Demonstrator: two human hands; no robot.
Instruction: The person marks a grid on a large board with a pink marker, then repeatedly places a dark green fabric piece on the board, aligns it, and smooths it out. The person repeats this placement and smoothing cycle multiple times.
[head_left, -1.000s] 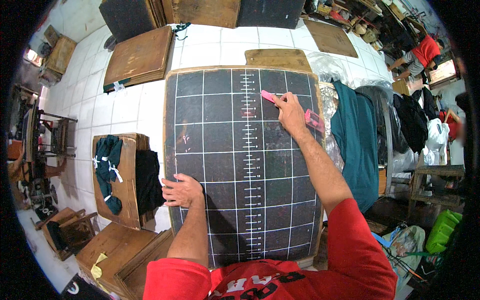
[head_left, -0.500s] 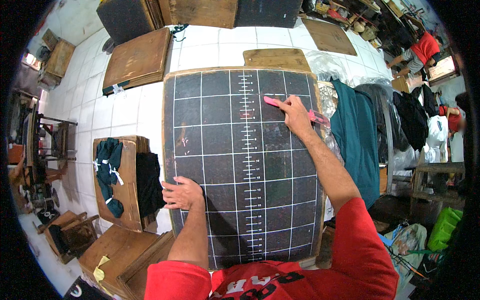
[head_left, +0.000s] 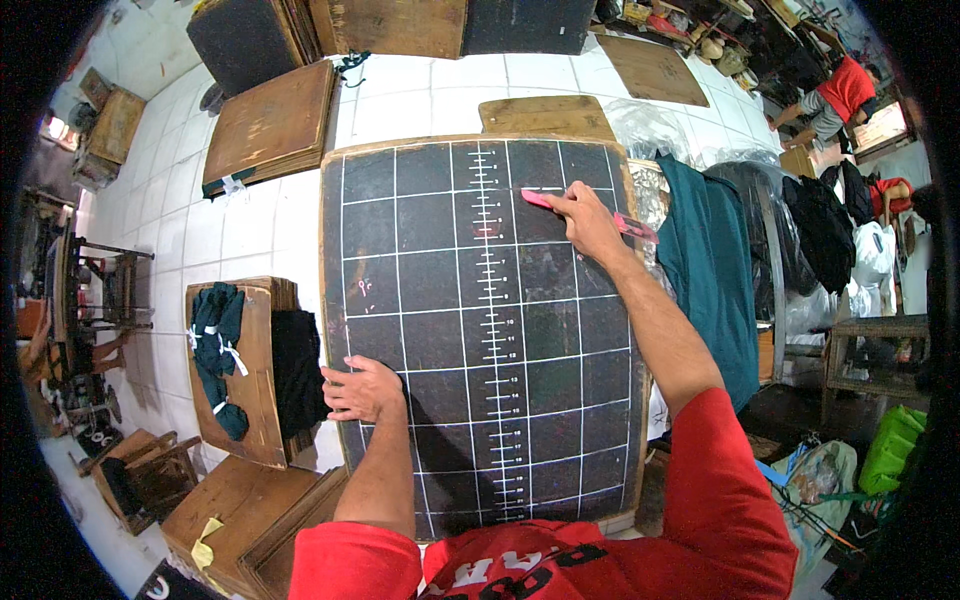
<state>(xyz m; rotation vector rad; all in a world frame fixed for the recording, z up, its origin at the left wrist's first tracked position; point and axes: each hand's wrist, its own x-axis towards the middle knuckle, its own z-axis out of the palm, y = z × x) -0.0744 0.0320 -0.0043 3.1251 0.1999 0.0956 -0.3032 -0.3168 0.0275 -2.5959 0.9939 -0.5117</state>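
Observation:
A dark board with a white painted grid and a ruled scale down its middle lies before me. My right hand is closed over its far right part, gripping a long pink tool. One flat pink end sticks out left past the fingertips; a translucent pink end shows right of the wrist. The fingers hide its middle, so I cannot tell its exact kind. Across the board's left edge rests my left hand, fingers spread, holding nothing. Small pink marks show on the left squares.
Dark green cloth hangs along the right side. Left of the board, tied dark green bundles lie on stacked wooden boards. Another board stack stands at the far left. At the far right a person in red bends over.
The whole view has shifted slightly, moving the board a little left in the picture. My right hand with the pink tool and my left hand hold nearly the same places on the board.

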